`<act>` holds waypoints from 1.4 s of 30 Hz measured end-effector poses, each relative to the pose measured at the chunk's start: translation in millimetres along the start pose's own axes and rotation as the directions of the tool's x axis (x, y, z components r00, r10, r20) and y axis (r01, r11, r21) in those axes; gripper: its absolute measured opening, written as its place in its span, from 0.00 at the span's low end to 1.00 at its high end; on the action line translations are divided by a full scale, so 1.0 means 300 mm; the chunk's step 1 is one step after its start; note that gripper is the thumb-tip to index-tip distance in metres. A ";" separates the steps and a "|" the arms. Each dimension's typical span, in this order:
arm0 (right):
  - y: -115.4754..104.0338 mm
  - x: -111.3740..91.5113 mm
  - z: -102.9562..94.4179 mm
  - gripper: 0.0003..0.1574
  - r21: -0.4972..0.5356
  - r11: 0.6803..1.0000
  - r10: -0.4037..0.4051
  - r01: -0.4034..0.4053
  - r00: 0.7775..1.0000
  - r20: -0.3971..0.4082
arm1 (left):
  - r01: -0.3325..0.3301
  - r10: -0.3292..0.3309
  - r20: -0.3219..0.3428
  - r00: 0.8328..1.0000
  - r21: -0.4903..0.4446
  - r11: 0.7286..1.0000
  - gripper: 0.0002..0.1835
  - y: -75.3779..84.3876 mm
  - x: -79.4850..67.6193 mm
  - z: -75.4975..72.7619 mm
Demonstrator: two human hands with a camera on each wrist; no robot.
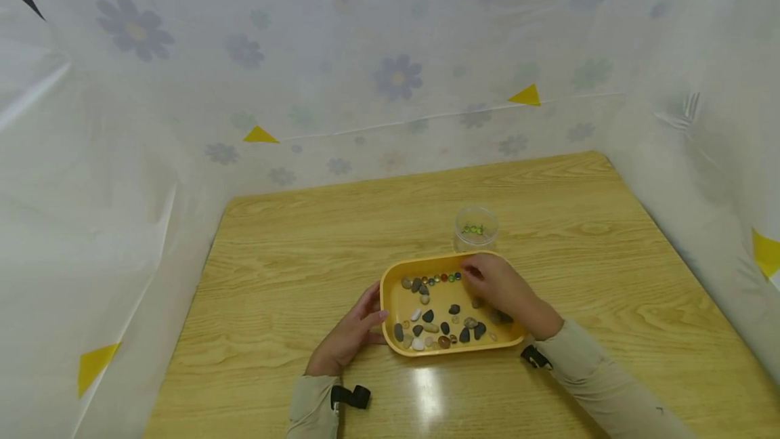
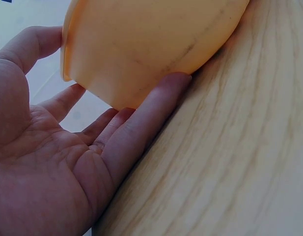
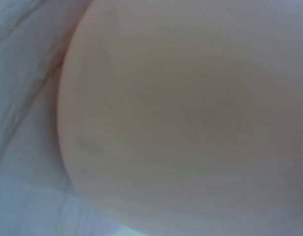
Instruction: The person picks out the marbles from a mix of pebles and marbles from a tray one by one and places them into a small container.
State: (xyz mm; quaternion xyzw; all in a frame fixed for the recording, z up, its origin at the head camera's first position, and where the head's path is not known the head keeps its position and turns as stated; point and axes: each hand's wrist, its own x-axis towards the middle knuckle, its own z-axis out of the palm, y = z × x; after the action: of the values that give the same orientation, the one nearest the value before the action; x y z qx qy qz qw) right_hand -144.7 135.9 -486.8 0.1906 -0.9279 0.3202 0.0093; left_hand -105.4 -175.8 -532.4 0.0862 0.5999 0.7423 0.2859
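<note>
A yellow rectangular tray (image 1: 426,352) sits on the table with pebbles in it. Along its far side runs a row of coloured glass marbles (image 1: 444,278). My left hand (image 1: 352,329) holds the tray's left end; in the left wrist view the thumb meets the rim and the other fingers lie against the outer wall (image 2: 156,44). Over the far right part of the tray, my right hand (image 1: 502,288) reaches in with bent fingers, right at the end of the marble row. Its fingertips are partly hidden, and I cannot tell whether they pinch anything. The right wrist view is filled by the blurred tray wall (image 3: 180,118).
A clear round container (image 1: 476,229) with several green marbles stands just behind the tray. Dark pebbles (image 1: 465,335) and a white stone (image 1: 417,343) lie near the tray's front wall. The wood-grain table (image 1: 292,242) is bordered by flower-patterned sheeting (image 1: 341,87).
</note>
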 end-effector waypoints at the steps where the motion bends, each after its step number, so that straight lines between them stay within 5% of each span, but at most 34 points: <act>1: 0.001 0.002 0.004 0.05 -0.005 1.000 -0.006 0.006 1.000 0.002 | -0.001 0.001 0.000 1.000 0.000 1.000 0.32 0.000 0.000 0.000; 18: 0.000 -0.001 0.057 0.10 -0.102 0.993 -0.058 0.059 0.998 0.020 | -0.021 0.021 0.023 1.000 0.009 1.000 0.31 -0.004 -0.001 -0.001; 42: 0.010 0.004 0.082 0.07 -0.136 0.990 -0.023 0.031 0.998 0.059 | 0.014 -0.014 -0.011 1.000 0.009 1.000 0.32 0.007 -0.005 0.004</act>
State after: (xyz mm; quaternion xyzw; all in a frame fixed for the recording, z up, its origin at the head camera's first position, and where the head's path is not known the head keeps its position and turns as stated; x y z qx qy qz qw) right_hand -144.5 122.9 -508.1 0.2113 -0.9449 0.2501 0.0002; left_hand -104.4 -175.8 -529.9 0.0793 0.6054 0.7379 0.2875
